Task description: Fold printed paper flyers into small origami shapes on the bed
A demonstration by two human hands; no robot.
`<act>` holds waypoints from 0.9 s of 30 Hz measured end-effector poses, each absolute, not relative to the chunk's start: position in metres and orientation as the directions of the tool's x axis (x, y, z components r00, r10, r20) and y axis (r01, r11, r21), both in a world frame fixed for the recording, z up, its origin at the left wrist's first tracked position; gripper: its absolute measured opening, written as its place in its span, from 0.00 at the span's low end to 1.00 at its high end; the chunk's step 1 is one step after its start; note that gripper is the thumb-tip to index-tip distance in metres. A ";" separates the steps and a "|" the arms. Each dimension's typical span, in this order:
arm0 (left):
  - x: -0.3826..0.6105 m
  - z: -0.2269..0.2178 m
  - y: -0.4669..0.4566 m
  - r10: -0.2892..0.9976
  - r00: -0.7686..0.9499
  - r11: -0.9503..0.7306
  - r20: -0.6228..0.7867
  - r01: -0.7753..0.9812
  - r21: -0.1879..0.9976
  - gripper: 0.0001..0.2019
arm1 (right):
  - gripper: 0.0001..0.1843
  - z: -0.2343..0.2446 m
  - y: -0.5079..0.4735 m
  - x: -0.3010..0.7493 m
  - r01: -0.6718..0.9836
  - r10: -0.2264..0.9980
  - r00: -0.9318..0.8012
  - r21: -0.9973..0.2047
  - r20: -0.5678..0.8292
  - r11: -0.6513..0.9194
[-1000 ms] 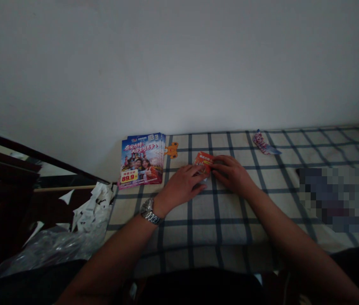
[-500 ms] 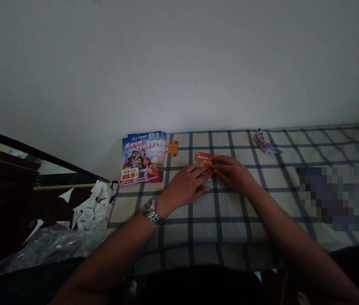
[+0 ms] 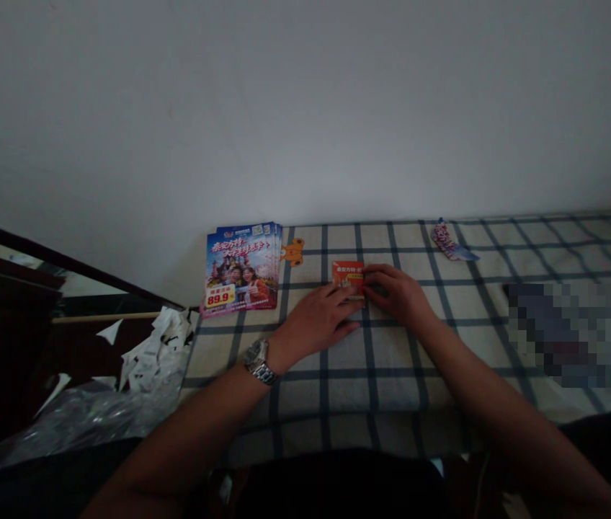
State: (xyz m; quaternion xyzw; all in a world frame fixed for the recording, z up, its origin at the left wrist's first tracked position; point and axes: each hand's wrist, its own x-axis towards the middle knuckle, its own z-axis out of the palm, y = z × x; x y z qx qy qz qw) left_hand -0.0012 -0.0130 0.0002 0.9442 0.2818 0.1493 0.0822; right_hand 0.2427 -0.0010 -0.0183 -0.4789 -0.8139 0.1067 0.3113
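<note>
A small folded orange paper (image 3: 347,274) lies on the checked cloth (image 3: 392,346) near the back wall. My left hand (image 3: 317,319) rests flat beside it, fingers stretched out with the tips pressing its lower edge. A metal watch sits on that wrist. My right hand (image 3: 398,294) has its fingers curled, and their tips press down the paper's right edge. Both hands meet at the paper.
A stack of colourful flyers (image 3: 241,268) lies at the cloth's back left corner, an orange cut-out (image 3: 293,253) beside it. A folded paper piece (image 3: 449,242) lies further right. White paper scraps (image 3: 157,349) and clear plastic (image 3: 83,418) hang off the left edge.
The orange paper lay tilted and is now squared and flatter on the cloth. Both hands stayed at it, shifting only slightly.
</note>
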 end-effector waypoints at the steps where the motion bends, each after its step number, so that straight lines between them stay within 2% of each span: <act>1: -0.001 0.000 -0.013 0.555 0.799 -0.829 0.233 0.506 0.240 0.21 | 0.03 -0.018 -0.001 0.242 0.719 0.845 -0.353 -0.462 0.403 0.520; 7: -0.002 0.002 -0.014 0.525 0.819 -0.846 0.232 0.472 0.248 0.20 | 0.03 -0.015 -0.002 0.236 0.749 0.855 -0.337 -0.437 0.394 0.497; 22: -0.003 0.003 -0.014 0.525 0.812 -0.843 0.255 0.457 0.284 0.18 | 0.05 -0.006 0.020 0.230 0.863 0.875 -0.324 -0.267 0.360 0.430; 27: -0.003 0.003 -0.013 0.521 0.815 -0.844 0.255 0.447 0.296 0.18 | 0.03 -0.006 0.035 0.230 0.884 0.892 -0.306 -0.249 0.334 0.396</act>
